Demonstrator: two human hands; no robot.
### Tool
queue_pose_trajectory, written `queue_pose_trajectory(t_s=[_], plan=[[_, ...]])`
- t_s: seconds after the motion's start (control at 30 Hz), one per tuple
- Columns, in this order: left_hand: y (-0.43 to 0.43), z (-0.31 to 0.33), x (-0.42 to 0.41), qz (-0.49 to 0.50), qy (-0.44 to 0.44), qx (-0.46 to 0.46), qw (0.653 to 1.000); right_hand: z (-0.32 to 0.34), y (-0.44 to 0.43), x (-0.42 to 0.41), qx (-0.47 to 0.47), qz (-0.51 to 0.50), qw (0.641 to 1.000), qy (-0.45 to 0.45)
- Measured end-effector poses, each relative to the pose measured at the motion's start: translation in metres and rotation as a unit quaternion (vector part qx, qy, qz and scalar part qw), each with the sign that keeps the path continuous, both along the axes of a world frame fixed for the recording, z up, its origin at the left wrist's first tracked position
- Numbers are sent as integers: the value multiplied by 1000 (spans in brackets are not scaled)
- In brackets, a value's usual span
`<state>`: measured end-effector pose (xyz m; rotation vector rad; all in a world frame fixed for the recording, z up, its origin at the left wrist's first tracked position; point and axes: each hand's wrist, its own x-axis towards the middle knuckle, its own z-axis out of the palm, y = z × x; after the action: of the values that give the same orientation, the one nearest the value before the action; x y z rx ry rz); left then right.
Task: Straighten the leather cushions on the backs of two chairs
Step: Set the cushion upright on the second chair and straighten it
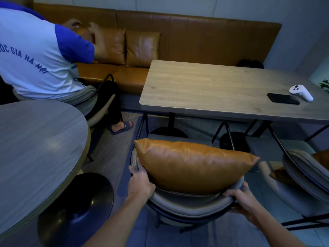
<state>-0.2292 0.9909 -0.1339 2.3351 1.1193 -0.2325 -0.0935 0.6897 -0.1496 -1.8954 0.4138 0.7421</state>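
A tan leather cushion (192,164) leans upright against the curved grey back of the chair (187,205) right in front of me, tucked under the table. My left hand (140,177) grips the left end of the chair back, touching the cushion's lower left corner. My right hand (240,198) grips the right end of the same back rim, below the cushion's right side. At the right edge stands a second grey chair (302,168) with another tan cushion (320,159), mostly cut off by the frame.
A rectangular wooden table (204,90) carries a black phone (283,98) and a white controller (300,91). A round table (35,148) stands at left. Another person (35,56) sits by the brown bench (195,38), handling its cushions (124,47).
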Motion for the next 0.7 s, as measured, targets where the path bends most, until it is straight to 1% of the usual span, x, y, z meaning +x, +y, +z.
queue_pose_trajectory(t_s=[0.53, 0.7], plan=[[0, 0, -1, -11, 12, -6, 1000, 3, -1, -6, -2, 14, 1000, 13], [2, 0, -4, -27, 19, 12, 999, 3, -1, -3, -15, 14, 1000, 19]])
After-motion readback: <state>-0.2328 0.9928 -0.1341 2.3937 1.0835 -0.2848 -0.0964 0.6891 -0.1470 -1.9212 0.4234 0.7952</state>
